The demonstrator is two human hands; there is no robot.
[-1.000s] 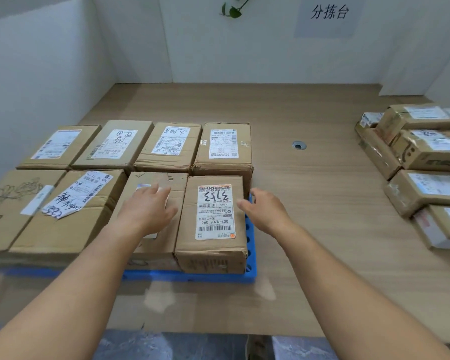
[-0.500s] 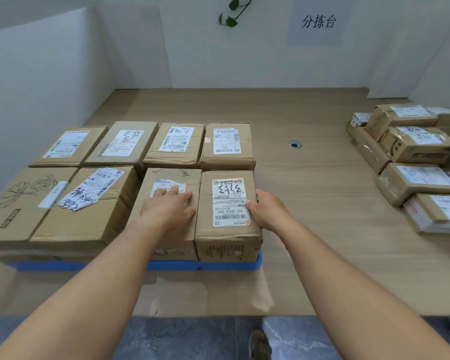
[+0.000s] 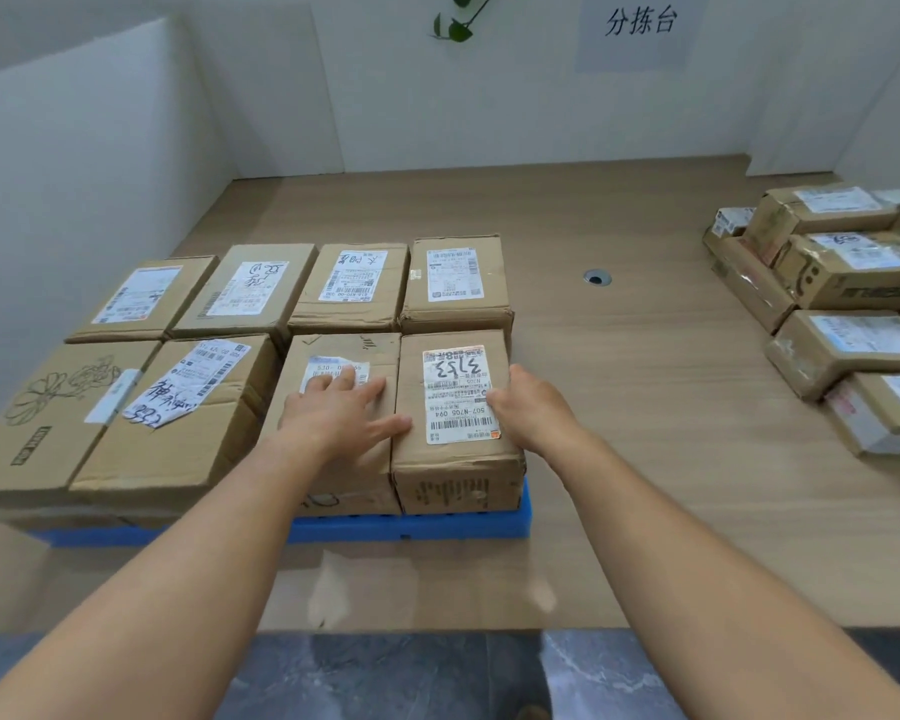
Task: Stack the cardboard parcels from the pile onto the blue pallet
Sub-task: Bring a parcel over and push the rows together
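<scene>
Several cardboard parcels lie in two rows on the blue pallet [image 3: 411,527], whose front edge shows beneath them. The front right parcel [image 3: 455,465] carries a white label with "3153" written on it. My right hand [image 3: 528,407] rests against that parcel's right top edge, its fingers over the side. My left hand [image 3: 341,407] lies flat with straight fingers on the neighbouring parcel [image 3: 333,480], its thumb reaching the seam between the two. The pile of parcels [image 3: 848,304] sits at the right of the wooden table.
White walls close the table at the left and back. A round cable hole [image 3: 597,277] is in the tabletop between pallet and pile. The table's front edge [image 3: 489,623] meets a dark stone floor below.
Both hands have moved forward onto the two front parcels. The labelled parcel has slid left, flush against its neighbour, covering the strip of pallet seen at its right earlier.
</scene>
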